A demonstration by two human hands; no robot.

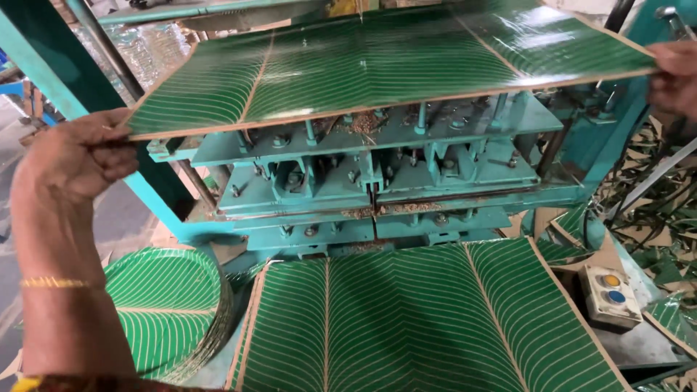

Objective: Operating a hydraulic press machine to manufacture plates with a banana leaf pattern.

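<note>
My left hand (76, 156) pinches the left edge of the green leaf-print sheet (377, 62), held flat across the upper frame above the teal press (377, 181). My right hand (674, 76), far right, grips its other edge; more sheets (428, 327) lie bottom centre.

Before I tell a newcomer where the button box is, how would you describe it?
Find the teal press. At its lower right, beside the stack of green leaf-print sheets, sits a small pale box. Unlike the green scraps around it, it carries one yellow and one blue button.

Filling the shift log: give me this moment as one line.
left hand: grips sheet's left edge | right hand: grips right edge | leaf-print sheet: held over teal press | sheet stack: below
</note>
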